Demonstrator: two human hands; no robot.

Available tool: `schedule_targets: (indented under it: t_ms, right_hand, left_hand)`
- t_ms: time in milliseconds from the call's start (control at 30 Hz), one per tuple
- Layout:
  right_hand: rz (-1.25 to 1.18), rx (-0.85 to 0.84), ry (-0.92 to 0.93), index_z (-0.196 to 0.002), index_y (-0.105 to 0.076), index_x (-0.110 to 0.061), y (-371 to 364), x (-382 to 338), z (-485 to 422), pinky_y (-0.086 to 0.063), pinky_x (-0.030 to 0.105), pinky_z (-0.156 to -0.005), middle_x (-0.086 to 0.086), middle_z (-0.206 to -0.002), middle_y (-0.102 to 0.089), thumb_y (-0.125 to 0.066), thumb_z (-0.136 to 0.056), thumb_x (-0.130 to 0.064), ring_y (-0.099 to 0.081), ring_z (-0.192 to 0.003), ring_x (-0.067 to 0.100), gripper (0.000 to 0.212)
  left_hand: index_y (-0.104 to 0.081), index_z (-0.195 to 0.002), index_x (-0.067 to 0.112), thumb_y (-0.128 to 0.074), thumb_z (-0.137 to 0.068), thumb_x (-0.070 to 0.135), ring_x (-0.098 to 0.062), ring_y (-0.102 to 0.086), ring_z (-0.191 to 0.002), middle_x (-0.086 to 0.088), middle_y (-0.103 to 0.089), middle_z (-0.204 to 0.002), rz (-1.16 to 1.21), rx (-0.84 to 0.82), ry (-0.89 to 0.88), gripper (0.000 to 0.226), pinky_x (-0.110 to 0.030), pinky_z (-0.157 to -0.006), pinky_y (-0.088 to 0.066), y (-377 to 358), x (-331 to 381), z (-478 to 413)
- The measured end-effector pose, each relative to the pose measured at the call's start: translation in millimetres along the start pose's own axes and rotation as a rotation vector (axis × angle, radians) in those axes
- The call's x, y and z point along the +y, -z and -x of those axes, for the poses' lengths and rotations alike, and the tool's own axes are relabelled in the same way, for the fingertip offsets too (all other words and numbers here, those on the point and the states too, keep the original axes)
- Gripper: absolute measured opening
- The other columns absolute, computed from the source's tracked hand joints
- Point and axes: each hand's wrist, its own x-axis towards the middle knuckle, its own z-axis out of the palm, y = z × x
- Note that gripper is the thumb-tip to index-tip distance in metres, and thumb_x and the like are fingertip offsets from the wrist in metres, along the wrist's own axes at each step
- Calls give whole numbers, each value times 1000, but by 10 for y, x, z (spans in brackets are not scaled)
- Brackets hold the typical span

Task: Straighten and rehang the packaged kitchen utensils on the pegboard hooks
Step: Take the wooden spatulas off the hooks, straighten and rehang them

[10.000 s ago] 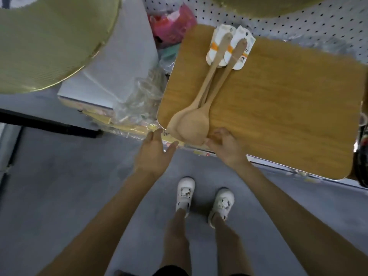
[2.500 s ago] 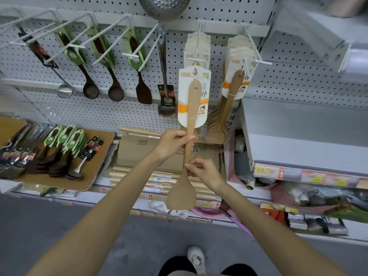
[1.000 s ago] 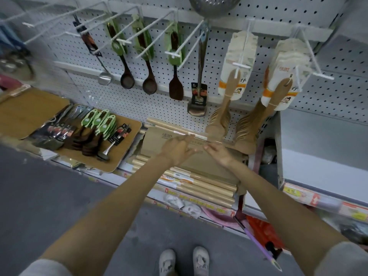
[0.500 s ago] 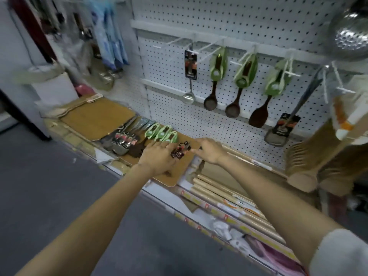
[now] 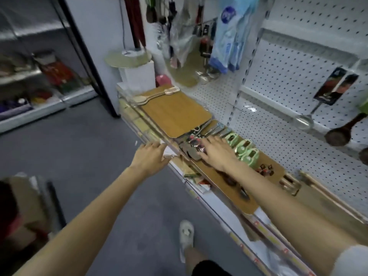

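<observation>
A: Where are the packaged utensils?
B: Lying flat on the nearer wooden board (image 5: 277, 165) on the shelf (image 5: 260, 214): a bunch on dark cards (image 5: 192, 144), and the green-carded ones (image 5: 246, 149) just beside them on the right
A: And the hands?
B: The right hand (image 5: 216, 153) rests on the dark-carded bunch, fingers stretched out and slightly spread, not curled round anything I can make out. The left hand (image 5: 149, 156) sits at the shelf's front edge, fingers straight and close together, holding nothing
A: Anything on the pegboard (image 5: 278, 92)?
B: A ladle (image 5: 303, 122) hangs on a dark card, a brown spoon (image 5: 338, 134) beside it; two pale wooden spoons (image 5: 151, 96) lie on the far board (image 5: 177, 112)
</observation>
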Motion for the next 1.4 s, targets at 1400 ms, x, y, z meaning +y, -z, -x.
schedule_targets:
  t_ms: [1400]
  right_hand:
    - [-772, -267, -892, -139, -38, -12, -2014, -1709, -8181, -36, 37, -103, 14, -140, -42, -54, -93, -42, -41, -129, 33, 58]
  left_hand:
    - [-30, -140, 7, -46, -94, 46, -32, -45, -124, -14, -49, -132, -9, -376, -357, 62, -42, -95, -39, -1924, -5834, -6942]
